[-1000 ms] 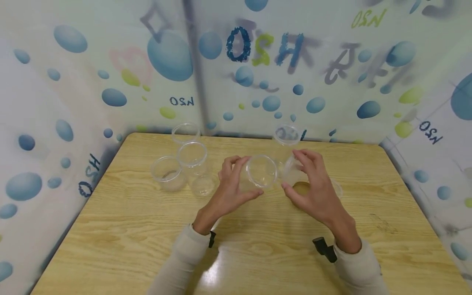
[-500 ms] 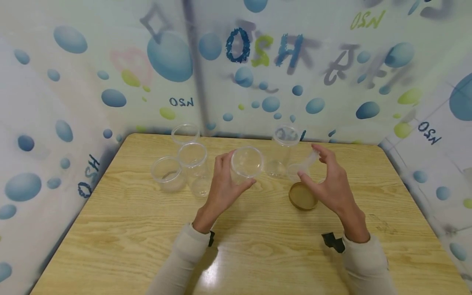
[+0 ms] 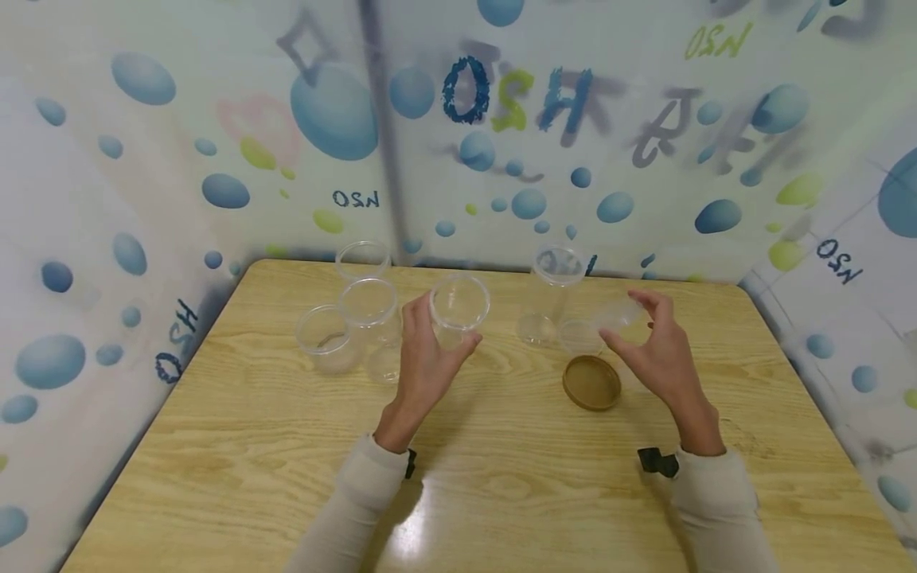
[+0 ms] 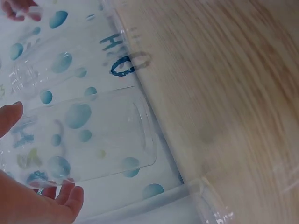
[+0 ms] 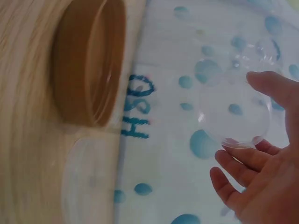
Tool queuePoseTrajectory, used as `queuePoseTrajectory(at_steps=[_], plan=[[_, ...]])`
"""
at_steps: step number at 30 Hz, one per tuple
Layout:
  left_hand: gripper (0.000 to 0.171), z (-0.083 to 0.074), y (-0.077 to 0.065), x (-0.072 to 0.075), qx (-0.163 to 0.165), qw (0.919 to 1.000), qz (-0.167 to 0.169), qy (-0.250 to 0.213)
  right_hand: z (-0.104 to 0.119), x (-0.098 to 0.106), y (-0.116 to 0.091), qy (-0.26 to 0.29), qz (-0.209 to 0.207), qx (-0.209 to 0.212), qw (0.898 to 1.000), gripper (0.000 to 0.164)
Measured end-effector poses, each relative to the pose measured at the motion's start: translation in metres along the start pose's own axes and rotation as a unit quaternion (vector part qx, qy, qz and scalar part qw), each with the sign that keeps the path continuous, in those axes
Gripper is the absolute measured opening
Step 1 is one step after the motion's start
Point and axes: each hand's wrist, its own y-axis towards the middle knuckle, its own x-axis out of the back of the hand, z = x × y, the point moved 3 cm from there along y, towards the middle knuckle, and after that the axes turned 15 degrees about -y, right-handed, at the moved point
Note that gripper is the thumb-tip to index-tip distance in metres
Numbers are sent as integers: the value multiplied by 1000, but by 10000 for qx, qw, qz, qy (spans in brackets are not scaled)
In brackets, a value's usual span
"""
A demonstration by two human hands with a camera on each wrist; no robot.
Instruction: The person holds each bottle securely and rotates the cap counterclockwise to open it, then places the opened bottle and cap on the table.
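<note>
My left hand (image 3: 423, 358) grips a clear plastic jar (image 3: 460, 306) around its side, thumb on one side and fingers on the other. In the left wrist view the see-through jar (image 4: 84, 135) spans from the hand toward the table. My right hand (image 3: 665, 358) pinches a thin clear round lid (image 3: 618, 314) by its edge, above the table's right half. The right wrist view shows this lid (image 5: 236, 114) between thumb and fingertips. Below and left of the right hand, a brown screw lid (image 3: 591, 383) lies on the table, a clear disc (image 3: 580, 337) just behind it.
Three clear open jars stand close together at the left, among them a front-left jar (image 3: 324, 330) and a middle jar (image 3: 368, 302). Another clear jar (image 3: 548, 298) stands near the back edge, between my hands. A patterned wall (image 3: 473, 215) borders the wooden table (image 3: 516, 493) behind.
My hands have moved apart: the left has carried its jar leftward, the right has drawn the clear lid rightward. The brown lid, earlier partly covered by the right hand, now shows fully.
</note>
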Motion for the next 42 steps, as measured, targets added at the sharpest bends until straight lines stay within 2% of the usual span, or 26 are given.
queuePoseTrajectory(at_steps=[6,14,17,25,36,42], plan=[[87,3,1,1,128,9999,-23,-42,-25,-4,-2,0,649,-673,9956,78],[91,12,1,2,216,9996,-44,-172,-55,-10,0,-161,824,-1425,9862,84],[90,14,2,2,216,9996,-17,-152,-62,-13,-1,-188,965,-1572,9827,86],[90,17,2,2,226,9997,-34,-105,-73,-16,1,-431,1303,-1581,9778,85],[86,18,7,4,451,9989,-63,60,-84,-15,5,-190,1979,-1644,9662,93],[85,20,9,3,451,9988,-116,160,-90,-15,7,-565,2250,-1470,9615,94]])
